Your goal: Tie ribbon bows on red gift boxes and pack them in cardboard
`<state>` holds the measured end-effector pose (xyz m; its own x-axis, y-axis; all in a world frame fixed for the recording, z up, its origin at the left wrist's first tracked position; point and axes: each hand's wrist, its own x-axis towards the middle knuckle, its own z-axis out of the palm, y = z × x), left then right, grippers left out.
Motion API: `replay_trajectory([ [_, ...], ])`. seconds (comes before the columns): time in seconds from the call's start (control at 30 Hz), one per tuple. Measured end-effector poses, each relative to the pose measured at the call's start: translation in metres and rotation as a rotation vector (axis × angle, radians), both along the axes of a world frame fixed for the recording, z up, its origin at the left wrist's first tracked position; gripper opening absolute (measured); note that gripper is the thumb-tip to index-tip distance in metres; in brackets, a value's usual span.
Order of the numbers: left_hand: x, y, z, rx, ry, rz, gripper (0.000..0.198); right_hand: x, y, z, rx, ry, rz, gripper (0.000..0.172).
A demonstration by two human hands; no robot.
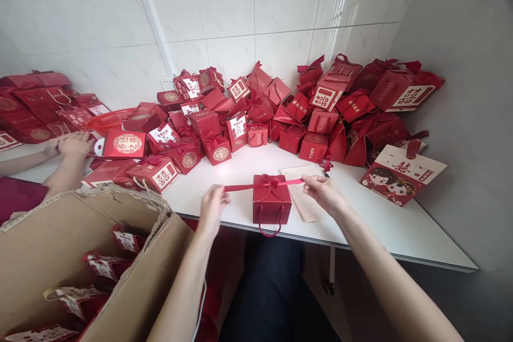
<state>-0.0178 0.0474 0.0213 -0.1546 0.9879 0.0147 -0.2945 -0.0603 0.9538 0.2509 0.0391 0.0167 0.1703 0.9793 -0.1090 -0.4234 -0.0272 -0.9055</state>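
A small red gift box (271, 204) with a cord handle stands at the near edge of the white table (360, 230). A red ribbon (244, 187) runs across its top, knotted in the middle. My left hand (212, 206) pinches the ribbon's left end. My right hand (323, 192) pinches its right end. Both ends are pulled out sideways, away from the box.
A big heap of red gift boxes (280, 112) fills the back of the table against the tiled wall. A printed paper sheet (304, 197) lies beside the box. A cardboard carton (80, 256) with red bags stands at lower left. Another person's hands (68, 145) rest at far left.
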Motion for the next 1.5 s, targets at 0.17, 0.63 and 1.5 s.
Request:
replay_trajectory([
  [0.17, -0.045, 0.001, 0.036, 0.072, -0.185, 0.355, 0.014, 0.037, 0.003, 0.019, 0.119, 0.06, -0.23, 0.038],
  [0.63, 0.032, 0.026, 0.155, 0.438, 0.103, -0.489, 0.021, -0.077, 0.04, 0.166, 0.699, -0.169, 0.091, 0.04],
  [1.5, 0.022, 0.005, 0.041, 0.468, 1.23, -0.337, 0.013, -0.065, 0.031, 0.071, 0.623, -1.509, 0.627, 0.014],
])
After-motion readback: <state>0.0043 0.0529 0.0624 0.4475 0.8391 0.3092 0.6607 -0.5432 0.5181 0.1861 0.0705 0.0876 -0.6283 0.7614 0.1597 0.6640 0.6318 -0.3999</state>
